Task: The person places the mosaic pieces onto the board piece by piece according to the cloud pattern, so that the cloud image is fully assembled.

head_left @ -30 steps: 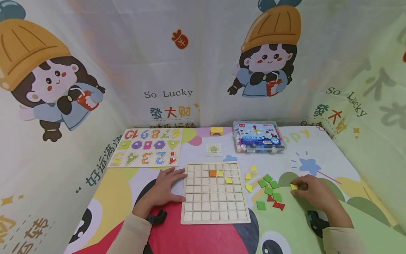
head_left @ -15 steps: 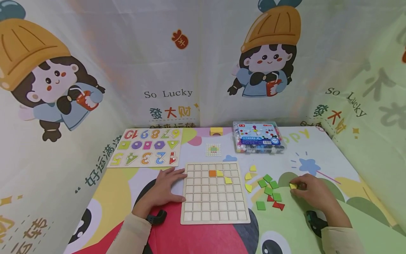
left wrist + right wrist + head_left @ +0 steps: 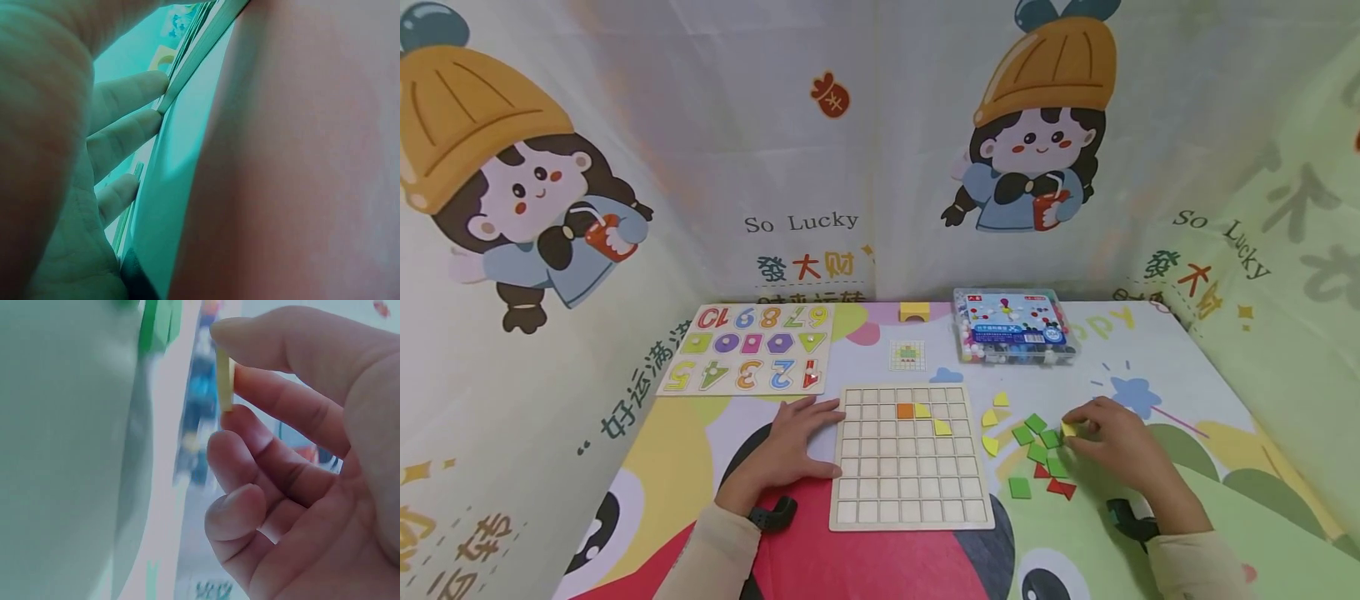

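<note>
A wooden grid board (image 3: 910,510) lies in front of me in the head view. An orange square (image 3: 906,411) and two yellow quarter-round tiles (image 3: 942,427) sit in its upper cells. Fingers spread, my left hand (image 3: 786,446) rests along the board's left edge; the left wrist view shows its fingertips (image 3: 153,81) at that edge. My right hand (image 3: 1120,442) pinches a yellow tile (image 3: 1067,430) close over the green tiles. In the right wrist view this yellow tile (image 3: 225,381) is seen edge-on between thumb and fingers.
Right of the board lie yellow quarter-rounds (image 3: 990,447), several green squares (image 3: 1019,488) and red triangles (image 3: 1062,489). Behind stand a small pattern card (image 3: 907,355), a yellow arch block (image 3: 914,312) and a clear plastic box (image 3: 1015,325). A number puzzle board (image 3: 745,346) lies back left.
My right hand has moved left with the yellow tile, up to the green squares. The left hand stays at the board's edge. The head view has shifted slightly.
</note>
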### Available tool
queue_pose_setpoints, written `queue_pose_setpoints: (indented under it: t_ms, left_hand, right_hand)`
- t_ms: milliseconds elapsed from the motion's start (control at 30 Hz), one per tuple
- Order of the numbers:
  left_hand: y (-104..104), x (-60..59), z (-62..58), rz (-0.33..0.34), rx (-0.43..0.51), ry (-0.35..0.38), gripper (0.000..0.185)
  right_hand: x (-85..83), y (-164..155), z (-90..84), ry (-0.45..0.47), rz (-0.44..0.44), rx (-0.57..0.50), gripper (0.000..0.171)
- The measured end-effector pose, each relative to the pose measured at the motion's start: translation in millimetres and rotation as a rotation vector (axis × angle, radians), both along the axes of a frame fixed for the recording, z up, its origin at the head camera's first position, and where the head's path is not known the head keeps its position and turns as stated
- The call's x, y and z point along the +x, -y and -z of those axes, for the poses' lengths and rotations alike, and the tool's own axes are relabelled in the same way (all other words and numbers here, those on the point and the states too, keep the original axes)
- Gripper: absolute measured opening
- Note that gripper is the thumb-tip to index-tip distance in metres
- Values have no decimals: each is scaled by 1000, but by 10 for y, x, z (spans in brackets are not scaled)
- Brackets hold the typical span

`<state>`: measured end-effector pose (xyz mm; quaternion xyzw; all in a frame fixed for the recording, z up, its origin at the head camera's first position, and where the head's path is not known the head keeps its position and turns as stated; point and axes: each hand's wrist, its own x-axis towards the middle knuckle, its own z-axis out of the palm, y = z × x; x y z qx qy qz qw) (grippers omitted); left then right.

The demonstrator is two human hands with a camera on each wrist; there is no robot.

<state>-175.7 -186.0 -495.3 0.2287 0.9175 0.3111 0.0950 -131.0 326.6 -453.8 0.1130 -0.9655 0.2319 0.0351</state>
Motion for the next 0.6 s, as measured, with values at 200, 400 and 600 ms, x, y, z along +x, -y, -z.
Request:
queue_pose_setpoints:
  t_ms: [200,400,600]
  left_hand:
    - [8,0,5,1,-4,1,85]
    - [10,3,10,-1,-1,7,85]
    - [10,-2,1,2,1,4,84]
  right_hand:
    - [-44,412,-84,16,-61,-31,20]
    - [-117,825,-133,36,-157,-34,19]
    - [-181,1163,-95,44,-232,-24,19]
